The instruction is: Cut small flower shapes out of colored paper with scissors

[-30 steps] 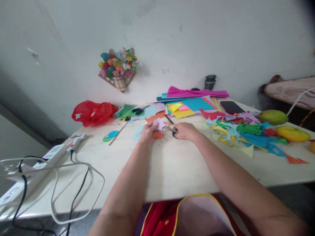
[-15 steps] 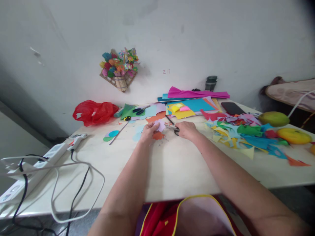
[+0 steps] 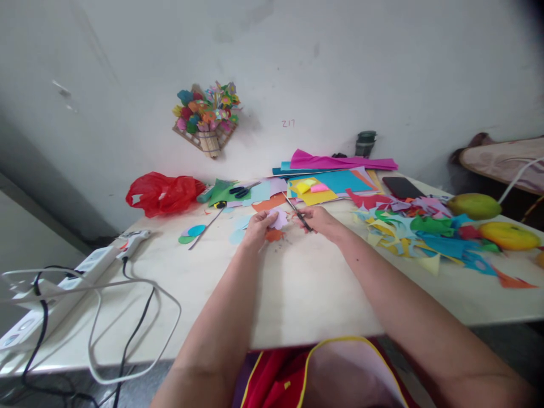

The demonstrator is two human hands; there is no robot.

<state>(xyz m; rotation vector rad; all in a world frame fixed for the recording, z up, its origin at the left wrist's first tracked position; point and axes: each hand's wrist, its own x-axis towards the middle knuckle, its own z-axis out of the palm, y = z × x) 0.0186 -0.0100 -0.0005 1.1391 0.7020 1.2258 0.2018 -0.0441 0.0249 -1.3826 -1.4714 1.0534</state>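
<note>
Overall, a pale wall (image 3: 297, 68) rises behind the yellow paper sheet (image 3: 319, 198), and a white table (image 3: 306, 306) stretches out beneath it. Well to the right of that sheet, and nearer the wearer, spreads a heap of coloured scraps (image 3: 440, 243). High to its left, a bouquet of paper flowers (image 3: 207, 119) hangs on the wall, and well left at table level sits a crumpled red plastic bag (image 3: 164, 194). Behind the sheet lies a magenta strip (image 3: 335, 161). In front of it, the right hand (image 3: 318, 221) has its fingers closed round dark scissors (image 3: 306, 225), partly covered. Farther left, the left hand (image 3: 258, 228) pinches a lilac paper flower (image 3: 279, 219) between thumb and fingers, so the flower is in front of the yellow sheet and to its left. Smallest, tiny bits (image 3: 278, 247) lie in front of the sheet, also leftward
</note>
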